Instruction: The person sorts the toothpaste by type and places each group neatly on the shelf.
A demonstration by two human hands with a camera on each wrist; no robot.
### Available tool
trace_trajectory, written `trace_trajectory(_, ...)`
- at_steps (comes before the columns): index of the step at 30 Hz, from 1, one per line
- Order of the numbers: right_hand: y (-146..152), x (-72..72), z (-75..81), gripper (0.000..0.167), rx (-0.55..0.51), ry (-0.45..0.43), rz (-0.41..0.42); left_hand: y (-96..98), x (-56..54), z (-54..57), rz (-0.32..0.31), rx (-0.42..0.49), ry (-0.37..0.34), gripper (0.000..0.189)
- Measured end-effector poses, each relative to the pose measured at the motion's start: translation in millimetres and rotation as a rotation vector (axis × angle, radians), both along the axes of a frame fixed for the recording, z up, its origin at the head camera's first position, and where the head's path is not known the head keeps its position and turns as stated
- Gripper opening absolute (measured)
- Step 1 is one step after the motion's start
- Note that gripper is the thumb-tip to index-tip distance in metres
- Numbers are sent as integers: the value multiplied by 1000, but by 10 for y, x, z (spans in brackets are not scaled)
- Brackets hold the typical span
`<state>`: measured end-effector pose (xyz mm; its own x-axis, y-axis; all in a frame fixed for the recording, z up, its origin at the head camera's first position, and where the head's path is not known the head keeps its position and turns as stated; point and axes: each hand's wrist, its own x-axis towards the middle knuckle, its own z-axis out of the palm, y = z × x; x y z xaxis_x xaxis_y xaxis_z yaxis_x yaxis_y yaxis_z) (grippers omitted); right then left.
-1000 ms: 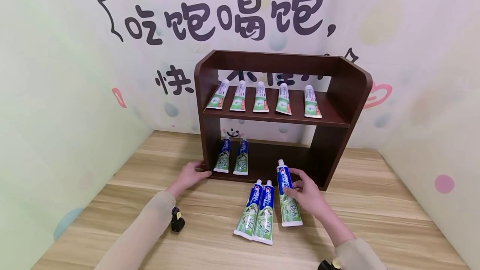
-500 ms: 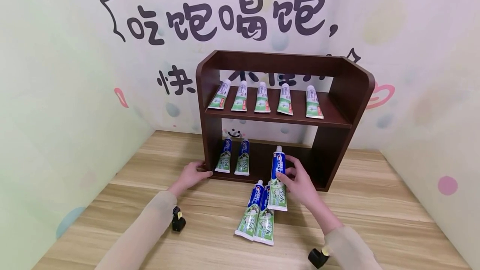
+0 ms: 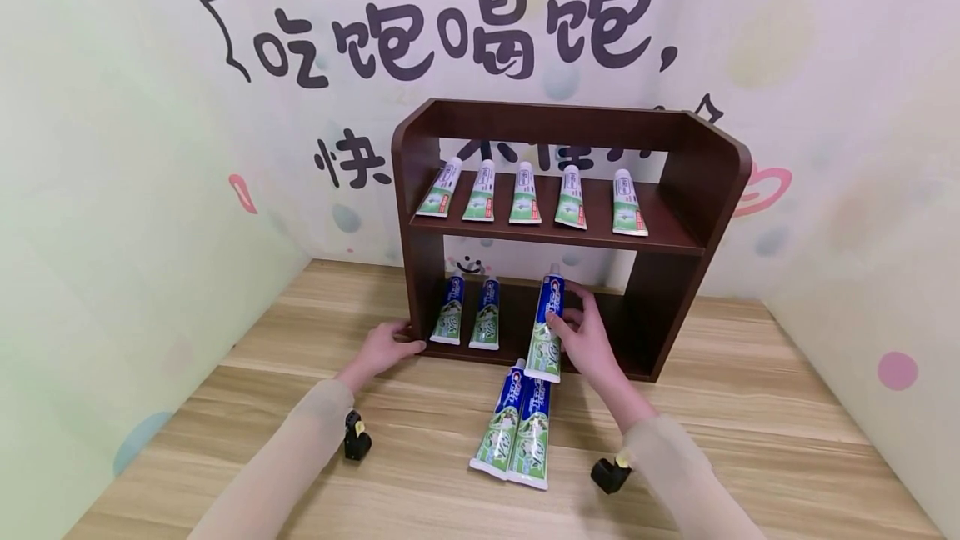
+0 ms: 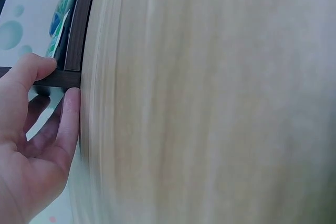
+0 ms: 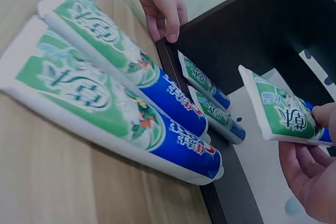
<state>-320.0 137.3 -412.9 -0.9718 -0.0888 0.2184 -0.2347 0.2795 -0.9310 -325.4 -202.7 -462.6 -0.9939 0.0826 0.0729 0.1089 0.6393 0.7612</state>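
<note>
My right hand (image 3: 588,340) holds a blue and green toothpaste tube (image 5: 286,111) between thumb and fingers, cap end up, at the front of the lower shelf. My left hand (image 3: 381,352) grips the lower left corner of the dark brown wooden rack (image 3: 555,236); in the left wrist view the thumb and fingers lie on either side of its side panel (image 4: 65,78). Two matching tubes, one at the far left (image 3: 448,313) and one beside it (image 3: 486,315), lie on the lower shelf. Two more, a left one (image 3: 497,432) and a right one (image 3: 531,444), lie overlapping on the table before the rack.
Several white and green toothpaste tubes (image 3: 525,198) lie in a row on the upper shelf. The rack stands on a wood-grain table (image 3: 262,373) close to a printed back wall (image 3: 300,107). Black devices sit at both wrists, the left one (image 3: 356,437) and the right one (image 3: 610,475).
My right hand has carried its tube up, forward and slightly left, from beside the two table tubes to the lower shelf's front. The left hand has stayed at the rack's corner.
</note>
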Motion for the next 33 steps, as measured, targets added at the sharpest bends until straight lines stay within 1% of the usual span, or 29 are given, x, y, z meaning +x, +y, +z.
trace_trajectory(3, -31, -85, -8, 60, -18, 20, 5, 0, 0, 7, 6, 0, -4, 52)
trace_trajectory(8, -75, -209, -19, 61, -15, 46, 20, -10, 9, 11, 8, 7, -9, 54)
trace_trajectory(13, -61, -338, -79, 61, -37, 73, 22, -11, 20, 9, 9, 14, -19, 57)
trace_trajectory(16, -38, -427, -119, 59, -43, 85, 9, -13, 14, -4, 9, 24, -24, 58)
trace_trajectory(19, -21, -503, -144, 57, -45, 75, 3, -11, 10, -11, 3, 35, -28, 58)
trace_trajectory(23, -13, -584, -168, 57, -58, 68, 8, -10, 4, -24, 12, 31, -31, 58)
trace_trajectory(28, -3, -693, -202, 57, -58, 75, 9, -16, -15, -28, 12, -7, 0, 54)
trace_trajectory(31, 7, -748, -238, 55, -64, 57, 7, -23, -12, -22, 3, -12, 13, 52)
trace_trajectory(33, 10, -772, -266, 55, -76, 38, 7, -26, -5, -17, 7, -4, 8, 53)
